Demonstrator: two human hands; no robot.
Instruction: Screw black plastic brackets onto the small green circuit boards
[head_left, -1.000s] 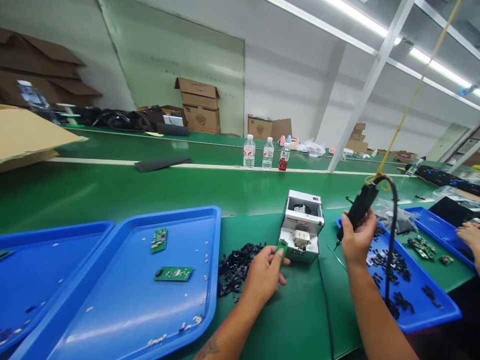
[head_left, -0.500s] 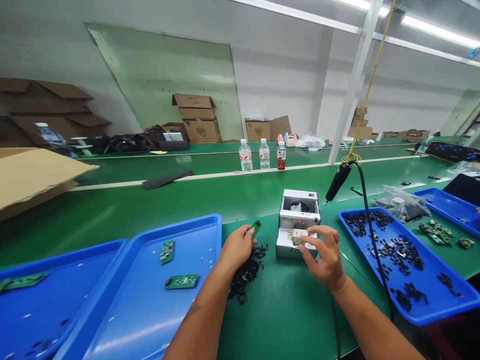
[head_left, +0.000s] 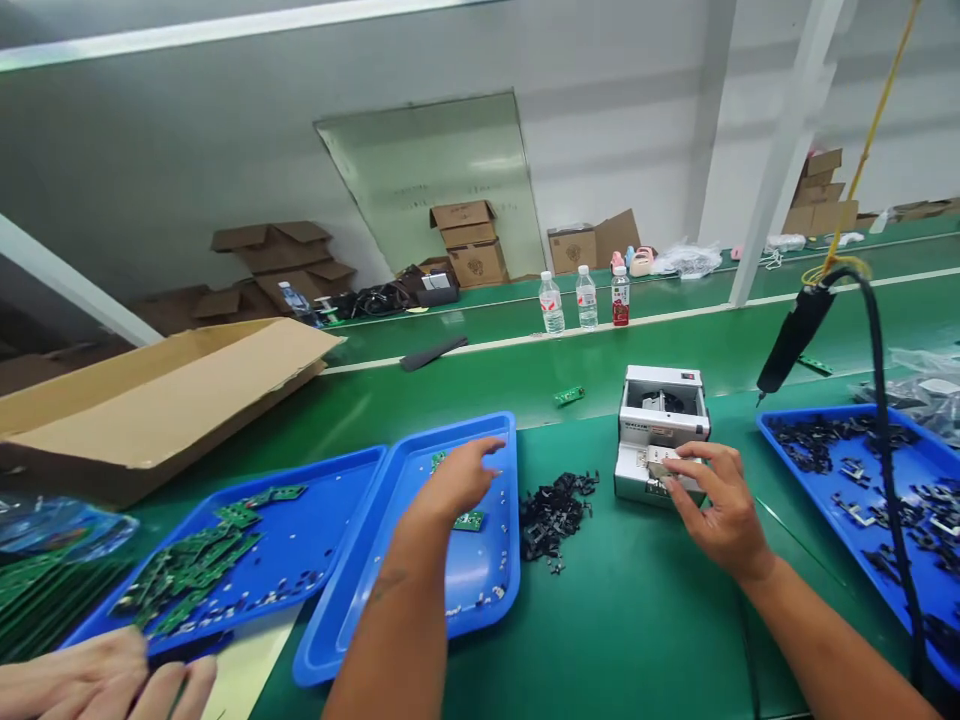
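From my remote seat, I see the left hand stretched over the middle blue tray, fingers loosely spread and holding nothing, its fingertips hovering above a small green circuit board that lies flat on the tray floor at about 6 o'clock from the hand. A second green board edge peeks out at 9 o'clock of the hand. The right hand rests at the front of the white screw feeder, thumb and forefinger pinched together at its outlet; I cannot tell whether anything small sits between them. A heap of black plastic parts lies on the green bench between the tray and the feeder, at 9 o'clock of the right hand. At 2 o'clock from the feeder a black electric screwdriver hangs free on a yellow cord, its cable looping down over the right-hand blue tray of black parts. A lone green board lies on the conveyor at 11 o'clock of the feeder. At 9 o'clock, a further blue tray carries a pile of green boards, with an open cardboard box beyond it. Another person's hand shows at the lower left corner. Three bottles stand at 12 o'clock.
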